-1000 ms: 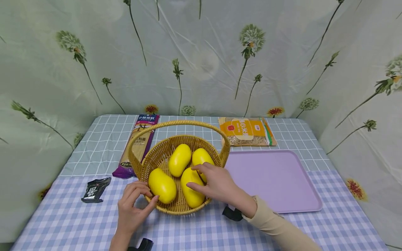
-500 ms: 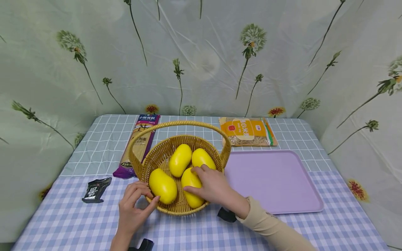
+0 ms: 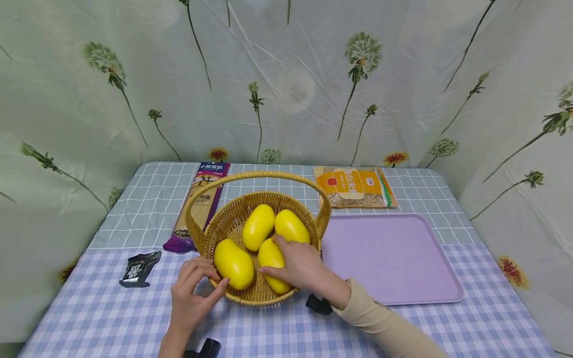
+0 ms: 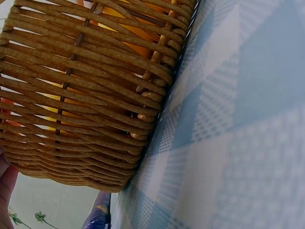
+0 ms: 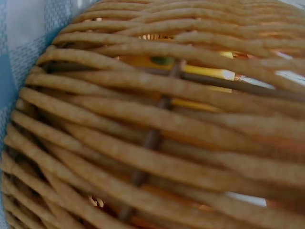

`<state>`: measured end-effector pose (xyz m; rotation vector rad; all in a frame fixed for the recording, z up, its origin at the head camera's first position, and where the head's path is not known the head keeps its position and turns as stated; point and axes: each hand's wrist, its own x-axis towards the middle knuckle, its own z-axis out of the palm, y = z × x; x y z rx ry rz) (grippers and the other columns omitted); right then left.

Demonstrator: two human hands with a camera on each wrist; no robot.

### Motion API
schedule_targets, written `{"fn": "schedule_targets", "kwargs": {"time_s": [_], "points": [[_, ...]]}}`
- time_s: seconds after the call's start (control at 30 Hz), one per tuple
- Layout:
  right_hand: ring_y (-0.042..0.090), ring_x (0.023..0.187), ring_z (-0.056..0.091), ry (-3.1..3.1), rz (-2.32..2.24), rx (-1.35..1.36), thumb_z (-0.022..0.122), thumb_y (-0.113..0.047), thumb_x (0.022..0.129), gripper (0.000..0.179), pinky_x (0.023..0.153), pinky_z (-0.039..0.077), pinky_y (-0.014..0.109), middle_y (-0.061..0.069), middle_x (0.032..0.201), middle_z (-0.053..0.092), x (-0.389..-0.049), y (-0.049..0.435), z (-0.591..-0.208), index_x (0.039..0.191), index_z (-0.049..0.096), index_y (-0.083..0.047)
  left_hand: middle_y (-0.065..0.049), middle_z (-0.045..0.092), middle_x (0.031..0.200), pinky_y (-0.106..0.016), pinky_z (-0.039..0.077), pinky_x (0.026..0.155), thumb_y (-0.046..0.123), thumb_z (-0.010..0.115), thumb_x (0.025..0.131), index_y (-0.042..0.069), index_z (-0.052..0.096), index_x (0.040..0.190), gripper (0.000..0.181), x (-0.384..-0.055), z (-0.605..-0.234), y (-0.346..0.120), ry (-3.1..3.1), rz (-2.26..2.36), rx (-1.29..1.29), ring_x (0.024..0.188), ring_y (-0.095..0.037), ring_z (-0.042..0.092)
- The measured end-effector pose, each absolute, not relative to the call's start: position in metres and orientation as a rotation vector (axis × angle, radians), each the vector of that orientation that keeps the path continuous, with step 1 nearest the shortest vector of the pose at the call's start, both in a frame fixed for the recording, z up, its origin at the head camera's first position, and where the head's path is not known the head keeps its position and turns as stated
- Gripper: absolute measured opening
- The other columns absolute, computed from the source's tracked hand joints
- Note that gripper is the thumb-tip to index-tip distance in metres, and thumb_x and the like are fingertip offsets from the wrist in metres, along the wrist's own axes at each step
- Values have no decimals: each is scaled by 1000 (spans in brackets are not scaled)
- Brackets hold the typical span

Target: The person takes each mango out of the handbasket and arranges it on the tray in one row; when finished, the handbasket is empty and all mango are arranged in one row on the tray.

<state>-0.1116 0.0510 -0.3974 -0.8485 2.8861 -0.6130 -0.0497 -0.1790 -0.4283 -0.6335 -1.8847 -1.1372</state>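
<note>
A wicker basket (image 3: 243,300) with an arched handle stands at the middle of the table, holding several yellow mangoes. My left hand (image 3: 191,293) pinches the near-left rim, beside the front-left mango (image 3: 234,264). Reaching inside, my right hand (image 3: 301,263) grips the front-right mango (image 3: 270,256), thumb on its near side and fingers over the far side. Behind that lie the back mango (image 3: 258,227) and the right-rear mango (image 3: 292,226). Both wrist views are filled mostly by woven basket wall (image 4: 71,105), with yellow showing through the gaps; the right fingertips are hidden there.
A lilac tray (image 3: 389,258) lies right of the basket. Behind it is an orange noodle packet (image 3: 353,188). A purple pasta packet (image 3: 199,209) lies at the back left, partly behind the basket, and a small black wrapper (image 3: 140,269) lies at the left.
My right hand has moved slightly left and closed its thumb and fingers around the front-right mango, which stays in the basket. The left hand keeps its place on the rim.
</note>
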Motion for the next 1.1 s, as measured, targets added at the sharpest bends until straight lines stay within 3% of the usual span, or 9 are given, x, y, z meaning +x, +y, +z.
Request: {"fn": "schedule_targets", "kwargs": {"time_s": [0.2,0.87,1.1], "points": [[12,58,50,2817,-623,-799,63,-61,80,75,51,41,27,2,77,60,-115,51,-397,131,46,-7,-11,56,74,-23,41,87,29,70,86,3,57,68,34,-50,-429,-179,-1880,-1131,-632,79,-26,51],[18,72,58,2836,-789,-717,68,-61,76,79,59,46,31,7,101,65,-114,53,-396,133,44,-11,-9,56,75,-23,41,87,28,70,85,3,57,68,33,-50,-428,-179,-1884,-1146,-637,81,-25,51],[18,78,60,2888,-880,-662,69,-63,73,79,64,45,34,2,105,66,-110,55,-393,134,46,-17,-10,56,74,-23,41,88,29,69,86,3,57,68,34,-50,-428,-179,-1892,-1140,-633,81,-26,51]]}}
